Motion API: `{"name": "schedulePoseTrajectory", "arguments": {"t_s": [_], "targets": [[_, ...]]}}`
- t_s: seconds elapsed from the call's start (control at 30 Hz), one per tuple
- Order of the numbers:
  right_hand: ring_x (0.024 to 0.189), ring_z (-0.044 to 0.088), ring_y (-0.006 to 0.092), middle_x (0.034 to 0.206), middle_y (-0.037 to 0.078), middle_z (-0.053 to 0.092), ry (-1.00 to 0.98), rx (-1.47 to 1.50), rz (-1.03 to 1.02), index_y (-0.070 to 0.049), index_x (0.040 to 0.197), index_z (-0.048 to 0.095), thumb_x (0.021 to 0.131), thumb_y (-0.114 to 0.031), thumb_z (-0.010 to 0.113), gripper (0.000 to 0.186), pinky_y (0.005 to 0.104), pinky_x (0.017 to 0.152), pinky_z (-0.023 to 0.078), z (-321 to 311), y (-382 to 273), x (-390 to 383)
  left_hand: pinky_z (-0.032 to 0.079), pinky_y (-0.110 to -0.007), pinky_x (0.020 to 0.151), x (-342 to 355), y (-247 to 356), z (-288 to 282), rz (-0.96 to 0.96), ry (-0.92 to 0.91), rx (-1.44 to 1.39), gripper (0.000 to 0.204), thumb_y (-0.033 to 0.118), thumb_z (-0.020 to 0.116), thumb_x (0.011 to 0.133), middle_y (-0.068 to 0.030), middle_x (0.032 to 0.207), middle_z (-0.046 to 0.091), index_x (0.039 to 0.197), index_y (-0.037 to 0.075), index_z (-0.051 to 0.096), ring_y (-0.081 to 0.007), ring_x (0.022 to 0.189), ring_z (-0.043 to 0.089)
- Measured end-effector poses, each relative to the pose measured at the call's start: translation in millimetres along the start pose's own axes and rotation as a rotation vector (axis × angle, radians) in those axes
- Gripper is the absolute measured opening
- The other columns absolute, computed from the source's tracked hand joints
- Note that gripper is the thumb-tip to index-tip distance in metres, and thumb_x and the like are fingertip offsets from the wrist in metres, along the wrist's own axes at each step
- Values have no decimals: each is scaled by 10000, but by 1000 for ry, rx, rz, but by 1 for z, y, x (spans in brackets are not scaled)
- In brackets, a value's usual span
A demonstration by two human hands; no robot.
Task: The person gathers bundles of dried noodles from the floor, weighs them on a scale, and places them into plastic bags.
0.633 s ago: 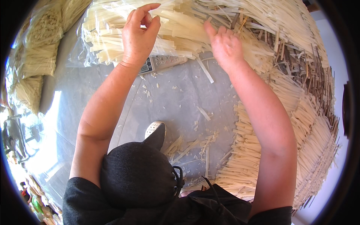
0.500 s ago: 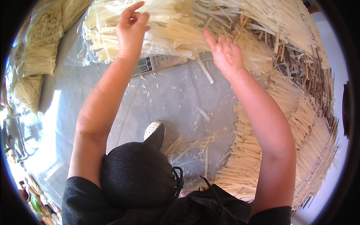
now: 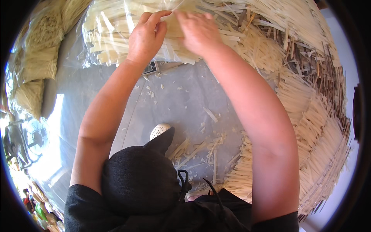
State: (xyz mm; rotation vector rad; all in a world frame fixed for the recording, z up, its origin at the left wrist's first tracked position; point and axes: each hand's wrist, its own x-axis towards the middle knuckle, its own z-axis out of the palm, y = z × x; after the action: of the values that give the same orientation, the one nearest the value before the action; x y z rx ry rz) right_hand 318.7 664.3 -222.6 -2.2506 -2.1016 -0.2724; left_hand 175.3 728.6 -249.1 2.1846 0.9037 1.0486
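Note:
A clear plastic bag (image 3: 101,17) full of pale yellow, flat dried strips (image 3: 116,44) lies at the far middle, on top of a digital scale (image 3: 151,67). My left hand (image 3: 147,37) is over the bag, its fingers closed in a pinch on the plastic film near the bag's opening. Close beside it on the right, my right hand (image 3: 200,33) is over the strips at the bag's mouth. Its fingers are smeared by motion, so what they hold does not show. The bag and the hands hide most of the scale.
Loose strips form a large heap (image 3: 293,100) along the right side, with thin brown sticks (image 3: 309,69) among them. Filled bags (image 3: 40,58) stand at the far left. Broken strips (image 3: 201,149) litter the grey floor (image 3: 177,100). A fan (image 3: 37,135) stands at the left.
My right hand has moved left and away from me, from the loose strips to the bag. My left hand has shifted slightly right and nearer. The hands are now close together.

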Motion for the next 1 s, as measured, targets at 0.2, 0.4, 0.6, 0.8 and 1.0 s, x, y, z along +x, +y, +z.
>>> {"name": "schedulePoseTrajectory", "arguments": {"t_s": [0.2, 0.4, 0.6, 0.8, 1.0], "targets": [[1346, 350, 298, 1477, 183, 314, 197, 572, 441, -62, 1456, 246, 805, -613, 594, 921, 495, 1130, 198, 13, 73, -62, 490, -248, 705, 1, -27, 9, -16, 3, -9, 224, 111, 574, 894, -44, 927, 567, 1095, 130, 672, -121, 763, 565], [1377, 269, 348, 1477, 211, 301, 189, 1247, 452, -55, 1464, 229, 876, -647, 441, 860, 499, 1133, 184, 64, 9, -38, 493, -259, 720, -15, 13, 21, 127, -4, -275, 237, 73, 581, 892, -61, 957, 585, 1115, 101, 657, -143, 820, 592], [1265, 446, 299, 1433, 158, 403, 101, 1246, 753, -98, 1437, 335, 918, -501, 509, 680, 408, 979, 419, 12, 24, -83, 496, -363, 765, -99, 19, 28, 323, -169, -331, 167, 21, 587, 784, -82, 934, 587, 926, 92, 640, -280, 868, 593], [1187, 529, 314, 1336, 184, 505, -170, 836, 782, -55, 1348, 445, 876, -343, 624, 582, 379, 983, 422, 155, 46, -288, 430, -447, 952, -198, -63, 46, 48, -680, 138, 394, 42, 599, 786, -145, 1304, 422, 1168, 131, 565, -325, 1219, 422], [1334, 326, 373, 1455, 193, 310, -441, 542, 500, -55, 1384, 364, 780, -238, 686, 709, 424, 1040, 375, 158, -91, -415, 268, -470, 1111, -254, -70, 47, -135, -1302, 298, 621, 188, 611, 829, -139, 1534, 152, 1403, 181, 373, -372, 1408, 167]]}}
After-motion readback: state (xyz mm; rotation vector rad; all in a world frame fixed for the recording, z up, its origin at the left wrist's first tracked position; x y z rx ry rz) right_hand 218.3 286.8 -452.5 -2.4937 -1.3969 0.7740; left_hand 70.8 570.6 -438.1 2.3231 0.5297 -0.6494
